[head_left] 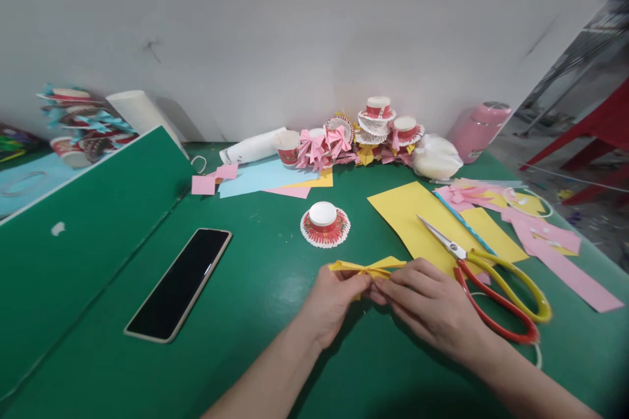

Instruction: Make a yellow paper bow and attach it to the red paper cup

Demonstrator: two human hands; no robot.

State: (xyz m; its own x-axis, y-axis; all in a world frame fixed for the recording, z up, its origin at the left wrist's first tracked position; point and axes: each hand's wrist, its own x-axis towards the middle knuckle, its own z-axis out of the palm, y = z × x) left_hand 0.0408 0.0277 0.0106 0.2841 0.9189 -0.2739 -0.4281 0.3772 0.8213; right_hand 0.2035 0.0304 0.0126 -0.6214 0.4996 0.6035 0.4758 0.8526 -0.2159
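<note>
Both hands hold a folded yellow paper bow (366,268) just above the green table. My left hand (334,304) pinches it near the middle, thumb on top. The fingers of my right hand (432,304) are closed on its right part, and they hide some of its lower side. Beyond the hands stands a small hat shape (323,215) made from a red and white paper cup, its fringed brim spread flat on the table. Scissors (459,252) with one red and one yellow handle lie beside my right hand, partly on a yellow paper sheet (403,209).
A phone (179,285) lies to the left, near a raised green board (98,242). Finished-looking cup hats with bows (378,121) stand along the wall. A pink bottle (479,131), a blue pencil (464,222) and pink paper strips (565,262) are to the right.
</note>
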